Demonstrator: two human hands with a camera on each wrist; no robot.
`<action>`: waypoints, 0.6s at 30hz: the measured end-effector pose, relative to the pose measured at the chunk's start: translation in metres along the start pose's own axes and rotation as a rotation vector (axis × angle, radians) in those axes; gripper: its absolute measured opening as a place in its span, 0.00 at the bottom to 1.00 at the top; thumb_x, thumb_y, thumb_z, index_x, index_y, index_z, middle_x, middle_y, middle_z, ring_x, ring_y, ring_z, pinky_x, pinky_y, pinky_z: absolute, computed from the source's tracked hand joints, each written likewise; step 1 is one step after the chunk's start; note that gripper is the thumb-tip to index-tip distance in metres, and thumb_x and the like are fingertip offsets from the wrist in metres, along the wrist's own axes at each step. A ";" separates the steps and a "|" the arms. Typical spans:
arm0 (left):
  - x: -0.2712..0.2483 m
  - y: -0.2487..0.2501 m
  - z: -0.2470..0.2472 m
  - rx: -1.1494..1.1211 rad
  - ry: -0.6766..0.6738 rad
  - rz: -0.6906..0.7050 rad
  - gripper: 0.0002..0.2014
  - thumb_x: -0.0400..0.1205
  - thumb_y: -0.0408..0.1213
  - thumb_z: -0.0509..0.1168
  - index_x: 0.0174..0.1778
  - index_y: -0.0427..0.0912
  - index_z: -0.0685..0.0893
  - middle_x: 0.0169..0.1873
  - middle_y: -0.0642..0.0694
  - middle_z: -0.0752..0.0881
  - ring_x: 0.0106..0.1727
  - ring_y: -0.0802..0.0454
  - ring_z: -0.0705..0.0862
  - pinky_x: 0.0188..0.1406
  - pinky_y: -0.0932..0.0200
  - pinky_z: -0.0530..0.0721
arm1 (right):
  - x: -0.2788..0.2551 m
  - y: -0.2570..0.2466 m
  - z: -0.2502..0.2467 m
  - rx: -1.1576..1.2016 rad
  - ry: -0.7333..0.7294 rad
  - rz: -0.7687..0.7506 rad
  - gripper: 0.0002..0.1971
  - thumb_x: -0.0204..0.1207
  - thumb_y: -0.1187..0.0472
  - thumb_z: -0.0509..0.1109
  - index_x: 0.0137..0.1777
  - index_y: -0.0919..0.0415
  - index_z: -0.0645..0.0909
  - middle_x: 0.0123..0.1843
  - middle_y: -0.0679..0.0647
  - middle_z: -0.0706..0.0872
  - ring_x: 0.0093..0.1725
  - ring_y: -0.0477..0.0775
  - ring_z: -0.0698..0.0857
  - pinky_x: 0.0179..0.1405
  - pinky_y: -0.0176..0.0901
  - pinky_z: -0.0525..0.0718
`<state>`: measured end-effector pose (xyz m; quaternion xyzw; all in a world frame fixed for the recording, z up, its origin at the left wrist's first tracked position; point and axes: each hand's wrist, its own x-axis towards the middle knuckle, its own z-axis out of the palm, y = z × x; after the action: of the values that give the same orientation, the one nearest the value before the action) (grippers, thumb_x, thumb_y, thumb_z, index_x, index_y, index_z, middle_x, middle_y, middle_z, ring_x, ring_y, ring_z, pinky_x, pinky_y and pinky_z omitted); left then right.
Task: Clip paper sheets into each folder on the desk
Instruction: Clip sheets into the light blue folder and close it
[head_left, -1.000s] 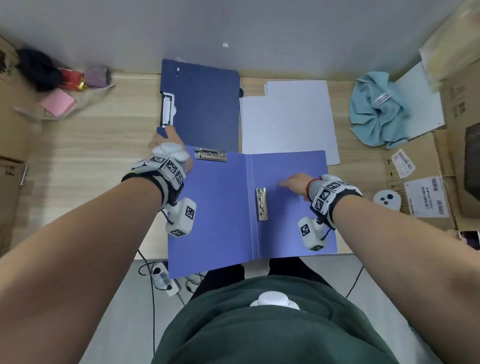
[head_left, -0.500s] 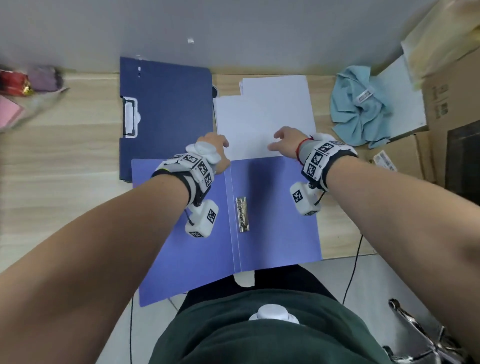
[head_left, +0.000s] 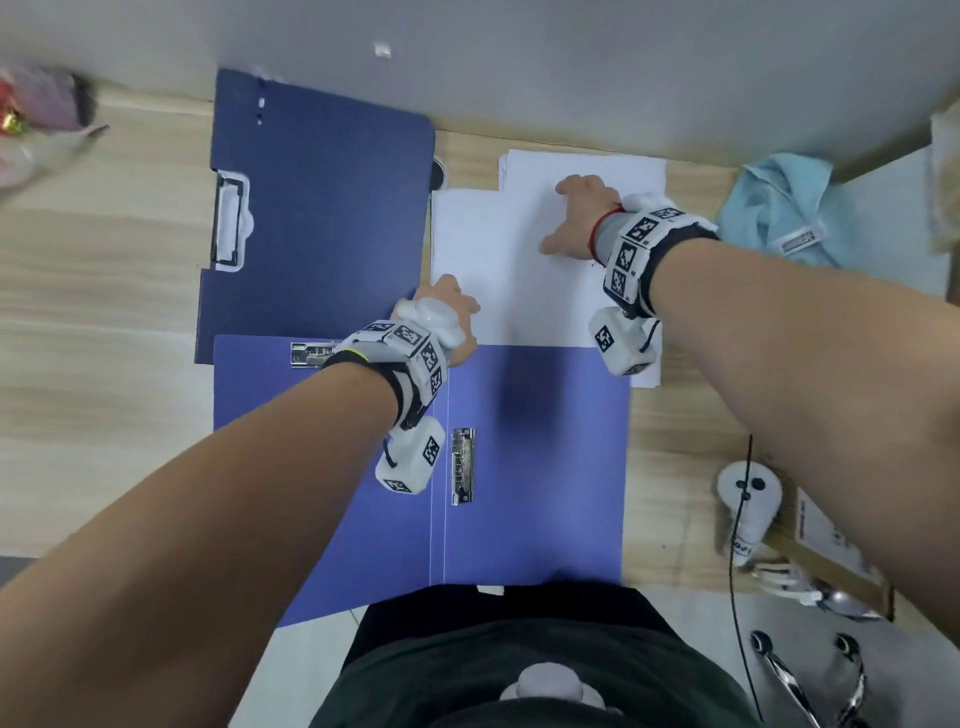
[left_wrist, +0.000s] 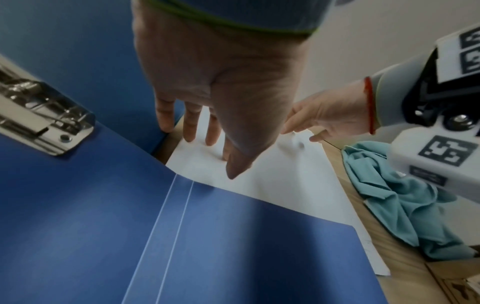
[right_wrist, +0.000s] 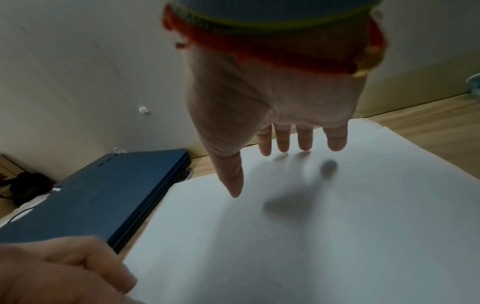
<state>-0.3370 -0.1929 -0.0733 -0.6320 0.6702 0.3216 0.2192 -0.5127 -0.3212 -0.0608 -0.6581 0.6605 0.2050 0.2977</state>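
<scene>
An open light-blue folder lies at the desk's front edge, with one metal clip by its spine and another clip on its left flap. Behind it lies a stack of white paper sheets. A closed dark-blue folder lies at the back left. My left hand has straight fingers, and its fingertips touch the sheets' near left corner. My right hand is spread flat just above the sheets' far part and holds nothing.
A crumpled teal cloth lies right of the paper. A white device with a black cable and cardboard boxes sit at the right edge. Small blurred items lie at the far left. The wall stands right behind the desk.
Both hands left the open folder and reached forward onto the paper stack. The right hand went further up the sheets; the left stopped at their near left corner.
</scene>
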 end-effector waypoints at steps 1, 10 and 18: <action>0.001 -0.001 0.000 0.021 -0.013 0.013 0.23 0.81 0.41 0.63 0.74 0.53 0.76 0.77 0.44 0.68 0.76 0.47 0.71 0.44 0.61 0.66 | 0.004 0.001 0.001 -0.025 -0.004 0.003 0.42 0.68 0.48 0.75 0.81 0.54 0.61 0.78 0.55 0.65 0.76 0.62 0.68 0.70 0.61 0.76; 0.007 0.004 -0.008 0.086 -0.088 -0.062 0.23 0.79 0.39 0.64 0.67 0.68 0.74 0.71 0.56 0.70 0.64 0.49 0.79 0.44 0.56 0.71 | 0.008 0.006 -0.002 -0.294 -0.030 0.047 0.39 0.57 0.38 0.73 0.70 0.49 0.70 0.67 0.55 0.67 0.69 0.63 0.67 0.59 0.59 0.78; 0.006 0.000 0.000 0.014 -0.046 -0.008 0.23 0.80 0.41 0.64 0.73 0.52 0.77 0.76 0.45 0.70 0.74 0.40 0.73 0.55 0.59 0.66 | -0.003 0.006 0.007 -0.234 -0.133 -0.030 0.40 0.69 0.42 0.77 0.80 0.53 0.70 0.69 0.56 0.80 0.67 0.63 0.81 0.57 0.51 0.81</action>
<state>-0.3379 -0.1970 -0.0776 -0.6255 0.6648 0.3305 0.2400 -0.5179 -0.3137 -0.0651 -0.6829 0.6010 0.3196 0.2651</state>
